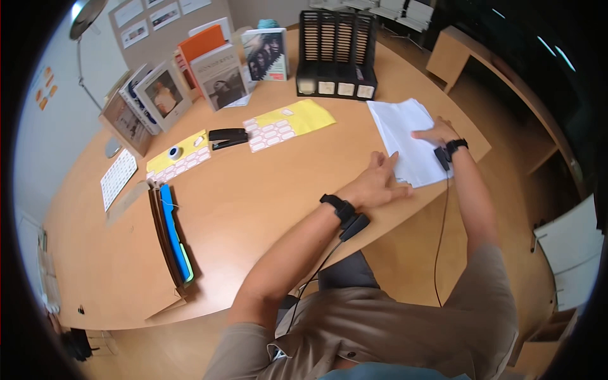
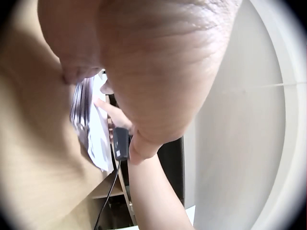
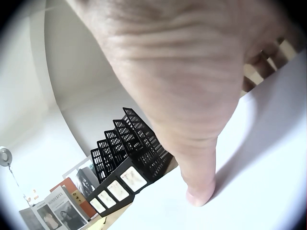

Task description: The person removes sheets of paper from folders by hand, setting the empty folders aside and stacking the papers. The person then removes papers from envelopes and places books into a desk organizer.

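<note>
A stack of white paper (image 1: pixel 408 149) lies at the right end of the desk, its layered edges (image 2: pixel 82 108) showing in the left wrist view. My right hand (image 1: pixel 441 133) holds the stack's right side. Its thumb (image 3: pixel 200 184) presses on the top sheet, while the other fingers (image 3: pixel 261 64) bend down past the edge. At the stack's near left side is my left hand (image 1: pixel 373 182), fingers spread and loosely bent, tips right at the paper edge. Part of the left fingers is hidden behind the palm in the left wrist view.
A black file organizer (image 1: pixel 337 57) stands behind the paper. Left of it are upright books (image 1: pixel 218 76), yellow sticker sheets (image 1: pixel 291 123), a black stapler (image 1: pixel 228 137), a keyboard (image 1: pixel 118 179) and a brown folder (image 1: pixel 166 237). The desk edge runs close by both arms.
</note>
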Tool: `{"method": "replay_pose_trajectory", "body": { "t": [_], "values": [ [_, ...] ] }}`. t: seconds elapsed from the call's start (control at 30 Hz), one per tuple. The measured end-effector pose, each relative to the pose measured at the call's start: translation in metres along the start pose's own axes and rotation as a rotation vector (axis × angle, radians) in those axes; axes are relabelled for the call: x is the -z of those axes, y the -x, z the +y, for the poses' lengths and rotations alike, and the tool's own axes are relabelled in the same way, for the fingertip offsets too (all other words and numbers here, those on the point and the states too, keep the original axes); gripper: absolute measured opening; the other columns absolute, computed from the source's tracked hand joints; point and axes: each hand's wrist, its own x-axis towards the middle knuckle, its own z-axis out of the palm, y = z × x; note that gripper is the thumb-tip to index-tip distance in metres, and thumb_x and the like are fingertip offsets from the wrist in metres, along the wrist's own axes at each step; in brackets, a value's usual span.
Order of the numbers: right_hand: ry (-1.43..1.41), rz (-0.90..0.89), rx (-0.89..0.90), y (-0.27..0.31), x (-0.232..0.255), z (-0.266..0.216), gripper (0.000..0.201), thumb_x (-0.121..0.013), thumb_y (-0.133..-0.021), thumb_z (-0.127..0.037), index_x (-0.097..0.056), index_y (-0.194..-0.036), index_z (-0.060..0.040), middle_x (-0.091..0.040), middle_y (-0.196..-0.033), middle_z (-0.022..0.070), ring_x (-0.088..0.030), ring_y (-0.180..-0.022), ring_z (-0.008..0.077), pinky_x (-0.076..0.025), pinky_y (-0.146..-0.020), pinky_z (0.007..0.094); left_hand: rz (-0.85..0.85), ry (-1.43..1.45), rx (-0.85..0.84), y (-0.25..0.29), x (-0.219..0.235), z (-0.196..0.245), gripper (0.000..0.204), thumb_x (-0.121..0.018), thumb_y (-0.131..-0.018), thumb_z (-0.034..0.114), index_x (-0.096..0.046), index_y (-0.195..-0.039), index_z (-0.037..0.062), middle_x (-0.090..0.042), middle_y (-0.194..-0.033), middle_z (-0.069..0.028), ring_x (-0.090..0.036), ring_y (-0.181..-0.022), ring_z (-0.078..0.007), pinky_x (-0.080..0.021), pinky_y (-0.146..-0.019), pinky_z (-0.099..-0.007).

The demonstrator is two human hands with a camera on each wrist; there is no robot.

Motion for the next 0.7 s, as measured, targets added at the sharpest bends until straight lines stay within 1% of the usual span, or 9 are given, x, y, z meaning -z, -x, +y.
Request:
{"method": "replay_pose_trajectory", "body": {
  "t": [0.1,0.13,0.2,0.27,0.43,0.47,0.5,0.57,0.7],
  "values": [
    [0.029,0.196,0.076,-0.039,-0.017,0.039,0.126,-0.100,-0.062,-0.053,-0.045,-0.154,0.0137,-0.060,-0.148,0.0327,-0.063,-0.136,0.0381,-0.053,-0.110,0.0411,0.008,-0.105,-0.025,0.047,0.083,0.005,0.095,-0.082,-0.092,0.050,-0.042,-0.163,0.0009,-0.038,-0.157,-0.0335,-0.056,-0.138,-0.0444,-0.049,-0.114,-0.0476],
    [-0.374,0.093,0.127,-0.038,-0.005,0.038,0.108,-0.098,-0.072,-0.039,-0.047,-0.153,0.0128,-0.061,-0.147,0.0304,-0.064,-0.134,0.0358,-0.053,-0.108,0.0391,0.014,-0.074,0.013,0.064,0.114,0.003,0.088,-0.084,-0.093,0.043,-0.047,-0.160,0.0013,-0.044,-0.154,-0.0304,-0.062,-0.134,-0.0406,-0.053,-0.111,-0.0460],
    [-0.129,0.243,0.293,0.010,0.055,-0.035,0.078,-0.092,-0.081,-0.029,-0.060,-0.143,0.0061,-0.071,-0.130,0.0221,-0.070,-0.118,0.0296,-0.056,-0.099,0.0400,0.256,0.018,0.264,0.094,0.174,0.007,0.067,-0.082,-0.096,0.028,-0.056,-0.153,0.0032,-0.061,-0.137,-0.0198,-0.068,-0.124,-0.0296,-0.056,-0.105,-0.0393],
    [-0.104,0.282,0.523,0.013,0.077,-0.084,0.064,-0.090,-0.084,-0.031,-0.068,-0.136,-0.0001,-0.075,-0.119,0.0178,-0.072,-0.107,0.0278,-0.057,-0.093,0.0404,0.555,0.068,0.147,0.120,0.233,-0.034,0.051,-0.075,-0.102,0.022,-0.060,-0.147,0.0032,-0.070,-0.120,-0.0108,-0.072,-0.109,-0.0199,-0.057,-0.098,-0.0328],
    [-0.236,0.485,1.122,0.024,0.082,-0.278,0.049,-0.082,-0.089,-0.036,-0.073,-0.123,-0.0014,-0.074,-0.101,0.0192,-0.071,-0.091,0.0328,-0.058,-0.084,0.0440,1.325,0.162,0.312,0.171,0.313,-0.098,0.027,-0.071,-0.101,0.020,-0.073,-0.120,0.0010,-0.070,-0.092,-0.0047,-0.064,-0.073,-0.0107,-0.051,-0.068,-0.0257],
    [-0.282,0.493,1.346,0.023,0.072,-0.321,0.049,-0.081,-0.089,-0.037,-0.074,-0.122,-0.0019,-0.073,-0.099,0.0193,-0.072,-0.095,0.0352,-0.058,-0.087,0.0452,1.330,0.165,0.334,0.175,0.317,-0.108,0.026,-0.072,-0.100,0.020,-0.072,-0.118,0.0014,-0.069,-0.091,-0.0040,-0.063,-0.072,-0.0108,-0.050,-0.066,-0.0256],
    [-0.058,0.502,1.344,0.008,0.061,-0.358,0.049,-0.081,-0.091,-0.038,-0.072,-0.126,-0.0051,-0.072,-0.108,0.0153,-0.071,-0.097,0.0320,-0.058,-0.089,0.0432,1.335,0.169,0.358,0.177,0.318,-0.116,0.024,-0.073,-0.100,0.020,-0.072,-0.116,0.0019,-0.069,-0.089,-0.0034,-0.063,-0.071,-0.0110,-0.050,-0.065,-0.0256],
    [-0.102,0.498,1.435,-0.011,0.025,-0.429,0.048,-0.081,-0.090,-0.038,-0.073,-0.124,-0.0056,-0.068,-0.107,0.0177,-0.069,-0.102,0.0348,-0.056,-0.093,0.0440,1.251,0.141,0.428,0.179,0.316,-0.135,0.024,-0.074,-0.099,0.020,-0.072,-0.115,0.0023,-0.068,-0.088,-0.0034,-0.063,-0.071,-0.0111,-0.050,-0.065,-0.0261],
    [-0.224,0.594,1.352,-0.041,-0.044,-0.536,0.043,-0.079,-0.086,-0.031,-0.074,-0.122,-0.0068,-0.065,-0.117,0.0217,-0.065,-0.113,0.0407,-0.054,-0.100,0.0488,1.219,-0.025,0.484,0.184,0.306,-0.189,0.020,-0.074,-0.099,0.019,-0.073,-0.111,0.0027,-0.072,-0.087,-0.0063,-0.066,-0.072,-0.0130,-0.053,-0.068,-0.0295]
  ]
}}
